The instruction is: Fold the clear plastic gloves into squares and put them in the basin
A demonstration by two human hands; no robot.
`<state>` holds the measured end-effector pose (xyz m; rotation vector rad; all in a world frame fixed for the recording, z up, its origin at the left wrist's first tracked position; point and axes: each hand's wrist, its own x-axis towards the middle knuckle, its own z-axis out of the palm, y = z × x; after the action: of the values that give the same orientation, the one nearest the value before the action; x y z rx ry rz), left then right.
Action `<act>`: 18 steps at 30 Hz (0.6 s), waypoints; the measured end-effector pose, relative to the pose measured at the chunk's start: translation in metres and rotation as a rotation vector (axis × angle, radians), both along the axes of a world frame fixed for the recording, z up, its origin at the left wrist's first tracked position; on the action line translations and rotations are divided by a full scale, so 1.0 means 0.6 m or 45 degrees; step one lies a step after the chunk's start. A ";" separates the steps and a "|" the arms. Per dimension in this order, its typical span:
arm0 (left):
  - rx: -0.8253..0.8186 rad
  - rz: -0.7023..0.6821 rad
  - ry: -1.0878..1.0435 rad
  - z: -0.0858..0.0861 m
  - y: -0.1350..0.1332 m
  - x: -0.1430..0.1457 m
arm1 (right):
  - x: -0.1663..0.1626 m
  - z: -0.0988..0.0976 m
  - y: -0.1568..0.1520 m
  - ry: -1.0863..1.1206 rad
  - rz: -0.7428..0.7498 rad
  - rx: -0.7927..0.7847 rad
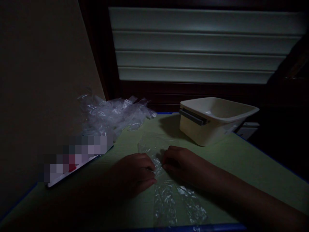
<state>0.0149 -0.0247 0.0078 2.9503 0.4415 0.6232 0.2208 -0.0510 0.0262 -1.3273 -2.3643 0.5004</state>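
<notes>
while the room is dim, both hands press down on a thin see-through plastic sheet (166,193) that lies flat on the pale green table mat (241,167). the sheet runs from the near edge of the mat up past the fingers, right in the middle. the left hand (135,172) is curled, with its fingers bent onto the left side of the sheet. the right hand (180,161) is curled too, and its fingertips pinch or press the plastic just beside the left hand. i cannot tell if the fingers grip a fold or only push on it, as it is too dark.

i think the step is smoothing or folding the sheet. to do it well, the hands should keep the plastic flat and move slowly, since it is thin and crinkly and can bunch up. pulling too hard could tear it.

a heap of crumpled clear plastic (111,114) sits far and to the left. a cream plastic tub with a grey handle (212,119) stands far and to the right, well apart from the hands. a flat white card (74,169) lies on the left.
</notes>
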 end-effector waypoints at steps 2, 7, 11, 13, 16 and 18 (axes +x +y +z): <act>0.000 -0.021 -0.015 -0.001 0.001 0.000 | 0.000 -0.005 0.004 -0.021 -0.010 0.037; 0.048 -0.022 -0.035 0.002 -0.001 0.000 | -0.001 -0.009 0.011 -0.149 -0.060 0.186; 0.061 0.026 0.078 0.005 0.000 0.001 | 0.001 -0.003 0.012 -0.139 0.000 0.214; 0.041 0.050 0.112 0.006 0.001 0.002 | 0.002 0.007 0.008 -0.060 0.062 0.184; 0.038 0.051 0.063 0.005 0.002 0.004 | 0.005 0.025 0.000 0.104 0.139 0.070; 0.036 0.028 0.026 0.005 0.001 0.004 | 0.007 0.036 -0.006 0.159 0.213 -0.062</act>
<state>0.0171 -0.0243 0.0105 2.9848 0.4719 0.6073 0.2251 -0.0543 0.0478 -1.0899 -2.3836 0.6735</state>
